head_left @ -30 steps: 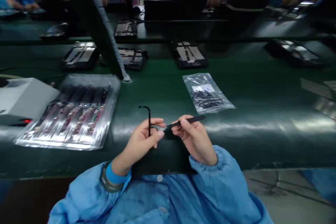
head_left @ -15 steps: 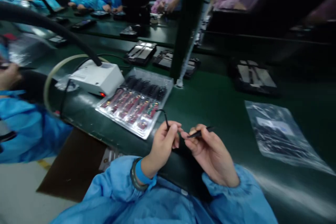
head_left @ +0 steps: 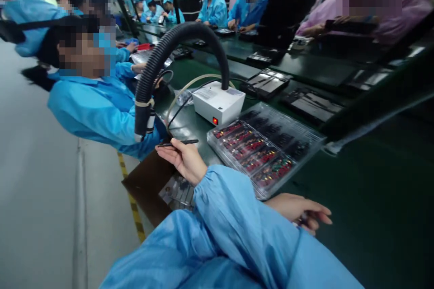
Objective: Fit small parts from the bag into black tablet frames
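My right hand (head_left: 183,159) reaches across my body to the left, palm up, near the table's front edge. It is closed on thin black tweezers (head_left: 178,143) that point left toward the end of a black ribbed hose (head_left: 144,113). My left hand (head_left: 300,211) lies low on the green belt (head_left: 373,198), half hidden under my right blue sleeve (head_left: 237,216). Its fingers are stretched out to the right, and I see nothing in them. A clear tray of small circuit boards (head_left: 264,153) sits between the two hands.
A white box with a red light (head_left: 219,104) stands behind the tray, with the hose arching out of its top. A person in blue (head_left: 98,104) sits close on my left. Black device trays (head_left: 267,82) lie further along the belt. A brown board (head_left: 149,185) sits below the table edge.
The view has swung hard left. My hands have parted: the right one carried the tweezers left toward the hose, and the left one dropped to the belt. The thin bent black part is out of sight.
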`<state>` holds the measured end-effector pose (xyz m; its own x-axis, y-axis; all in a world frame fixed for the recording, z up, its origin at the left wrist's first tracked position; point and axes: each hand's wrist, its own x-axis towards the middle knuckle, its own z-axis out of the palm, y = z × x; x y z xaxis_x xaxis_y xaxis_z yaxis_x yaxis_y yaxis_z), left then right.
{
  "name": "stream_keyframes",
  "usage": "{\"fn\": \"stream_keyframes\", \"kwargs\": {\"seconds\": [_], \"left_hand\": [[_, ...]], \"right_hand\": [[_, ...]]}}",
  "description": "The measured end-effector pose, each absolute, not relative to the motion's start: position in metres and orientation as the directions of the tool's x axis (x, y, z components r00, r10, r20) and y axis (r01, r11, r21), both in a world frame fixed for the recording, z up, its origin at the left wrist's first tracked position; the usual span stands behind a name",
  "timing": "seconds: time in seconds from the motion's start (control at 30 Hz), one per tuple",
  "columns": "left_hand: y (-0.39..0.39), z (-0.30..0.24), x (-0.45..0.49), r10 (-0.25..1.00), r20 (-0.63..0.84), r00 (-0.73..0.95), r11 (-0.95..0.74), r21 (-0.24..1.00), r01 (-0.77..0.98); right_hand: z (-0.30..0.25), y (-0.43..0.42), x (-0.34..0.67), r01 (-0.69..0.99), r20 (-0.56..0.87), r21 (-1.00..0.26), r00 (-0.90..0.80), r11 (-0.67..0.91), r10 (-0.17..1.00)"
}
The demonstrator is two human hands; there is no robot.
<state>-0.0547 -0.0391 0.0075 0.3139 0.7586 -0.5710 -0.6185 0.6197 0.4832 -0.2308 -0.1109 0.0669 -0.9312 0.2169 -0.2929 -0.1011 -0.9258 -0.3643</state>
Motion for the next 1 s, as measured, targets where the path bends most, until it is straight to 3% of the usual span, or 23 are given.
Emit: {"fn": "stream_keyframes", "kwargs": {"seconds": [0.17,0.4,0.7,0.83,1.0], "left_hand": [[-0.032,0.008,-0.065,0.720,-0.613,0.325,0.637,0.398,-0.661],[-0.030,0.005,-0.061,0.719,-0.555,0.418,0.656,0.343,-0.672],[-0.032,0.007,-0.063,0.726,-0.545,0.419,0.646,0.330,-0.689],[-0.035,0.011,-0.064,0.726,-0.565,0.393,0.644,0.356,-0.677],[-0.039,0.011,-0.060,0.761,-0.583,0.285,0.606,0.479,-0.635]], "right_hand": [[0.054,-0.125,-0.268,-0.063,-0.298,-0.348,-0.939,-0.935,0.174],[0.055,-0.136,-0.280,-0.056,-0.267,-0.310,-0.953,-0.949,0.143],[0.054,-0.138,-0.284,-0.061,-0.264,-0.307,-0.953,-0.950,0.147],[0.054,-0.134,-0.283,-0.069,-0.241,-0.324,-0.959,-0.944,0.153],[0.055,-0.115,-0.247,-0.037,-0.267,-0.448,-0.948,-0.893,0.173]]}}
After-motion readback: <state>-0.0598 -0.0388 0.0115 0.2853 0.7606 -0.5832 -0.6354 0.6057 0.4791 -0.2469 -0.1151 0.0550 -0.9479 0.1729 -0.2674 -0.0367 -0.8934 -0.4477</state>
